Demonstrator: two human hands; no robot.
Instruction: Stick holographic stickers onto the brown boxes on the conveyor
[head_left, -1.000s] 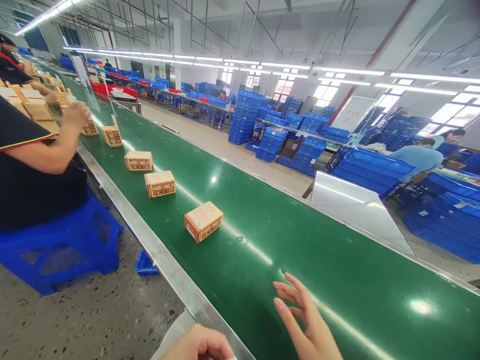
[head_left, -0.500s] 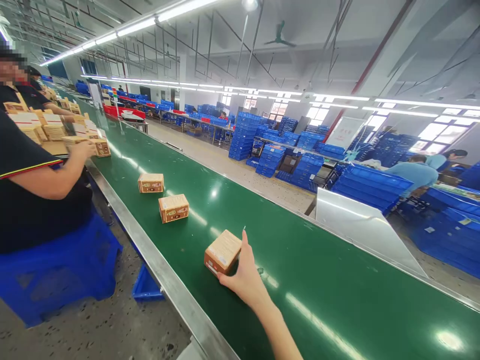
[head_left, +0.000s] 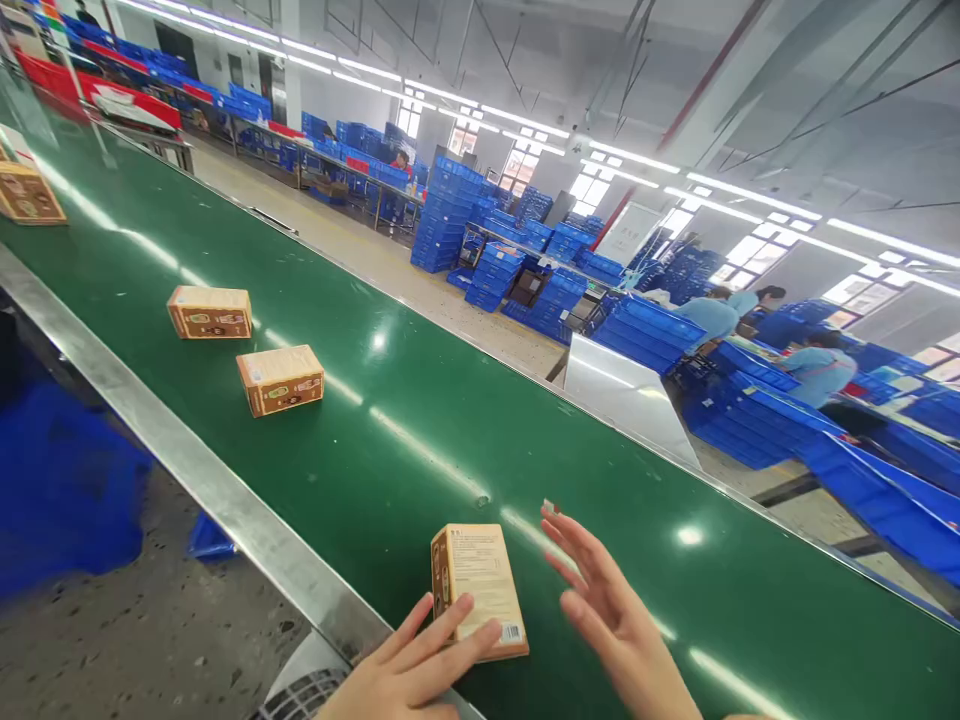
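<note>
Fingers: left hand (head_left: 409, 672) lies flat, fingertips resting on the nearest box (head_left: 478, 590); right hand (head_left: 615, 625) spread, empty, just beside it.
Box: flat on the green belt (head_left: 465, 420), near its steel edge (head_left: 187, 470).
Advice: close both hands on the box's sides; two more boxes (head_left: 280, 379) lie behind.

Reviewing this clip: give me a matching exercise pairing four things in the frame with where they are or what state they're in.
Things:
1. left hand
2. right hand
3. nearest box
4. stacked blue crates

Places or states:
A. open, touching nothing
B. on the floor beyond the belt
C. fingers resting on a box
D. lying on the green belt, printed label face up

Pairs: 1-C, 2-A, 3-D, 4-B
</note>
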